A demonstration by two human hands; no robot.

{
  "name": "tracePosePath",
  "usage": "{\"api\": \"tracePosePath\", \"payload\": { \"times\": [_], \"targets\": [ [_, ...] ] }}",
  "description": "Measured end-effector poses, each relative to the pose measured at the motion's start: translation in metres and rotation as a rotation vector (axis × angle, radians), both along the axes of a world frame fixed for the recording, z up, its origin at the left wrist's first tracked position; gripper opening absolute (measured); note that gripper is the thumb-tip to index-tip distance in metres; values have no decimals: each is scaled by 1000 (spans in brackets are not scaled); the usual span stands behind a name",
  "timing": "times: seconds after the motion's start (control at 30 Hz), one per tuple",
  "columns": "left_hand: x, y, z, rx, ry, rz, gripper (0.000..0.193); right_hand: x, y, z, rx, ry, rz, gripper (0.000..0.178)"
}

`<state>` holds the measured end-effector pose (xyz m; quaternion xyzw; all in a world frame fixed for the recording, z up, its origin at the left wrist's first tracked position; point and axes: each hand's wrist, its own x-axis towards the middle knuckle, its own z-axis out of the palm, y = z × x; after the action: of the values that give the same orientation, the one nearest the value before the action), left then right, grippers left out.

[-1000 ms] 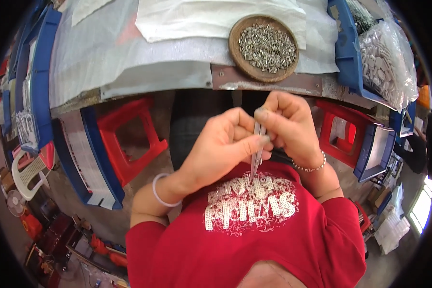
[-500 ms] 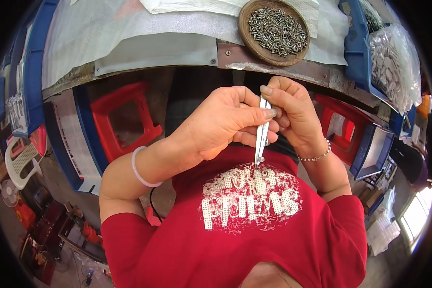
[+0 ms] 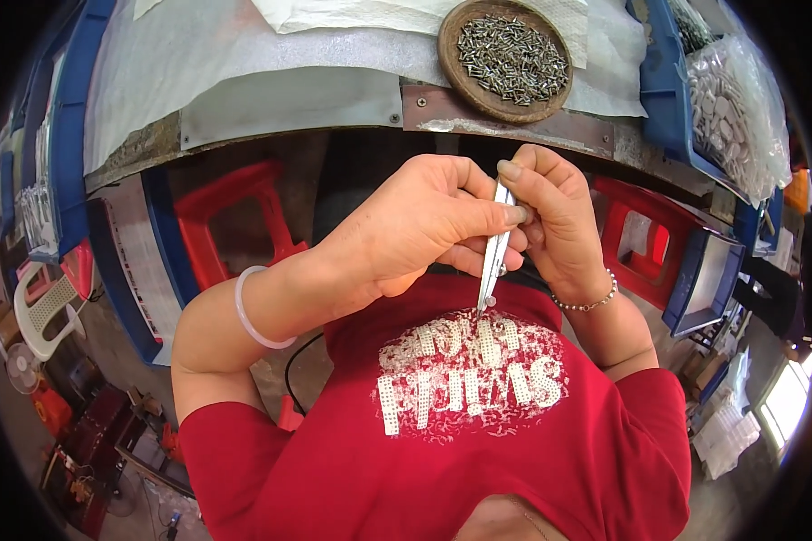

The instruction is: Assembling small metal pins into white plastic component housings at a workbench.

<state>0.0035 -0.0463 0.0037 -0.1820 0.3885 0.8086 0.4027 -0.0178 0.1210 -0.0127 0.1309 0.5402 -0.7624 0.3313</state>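
Between my two hands, above my lap, is a slim silver metal piece (image 3: 493, 263) of narrow layered strips, tapering toward me, with small round pin heads along its side. My left hand (image 3: 429, 216) is closed on its middle, thumb on top and fingers curled beneath. At its far end, my right hand (image 3: 561, 216) pinches with thumb and forefinger; whether a small pin is also in that pinch is hidden. Just beyond, at the bench edge, stands a round brown bowl (image 3: 447, 68) full of small metal pins (image 3: 514, 59).
White sheeting (image 3: 334, 54) covers the bench. To the right, a blue bin (image 3: 666, 86) holds a clear bag of pale flat parts (image 3: 731, 117). Red stools (image 3: 230, 194) and blue trays (image 3: 170, 243) flank me below the bench, and a white chair (image 3: 41, 320) stands farther left.
My hands and the silver metal piece stay almost in place, with the piece tilted very slightly. The whole view has shifted a little, so the bowl appears slightly farther left and up.
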Motion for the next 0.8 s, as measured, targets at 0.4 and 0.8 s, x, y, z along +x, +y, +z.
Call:
{"api": "tracePosePath", "payload": {
  "times": [0.4, 0.8],
  "targets": [
    [-2, 2, 1, -13, 23, -12, 15, 0, 1, 0, -20, 5, -33, 16],
    [-6, 10, 9, -38, 63, -15, 12, 3, 7, 4, -58, 101, -73, 14]
  ]
}}
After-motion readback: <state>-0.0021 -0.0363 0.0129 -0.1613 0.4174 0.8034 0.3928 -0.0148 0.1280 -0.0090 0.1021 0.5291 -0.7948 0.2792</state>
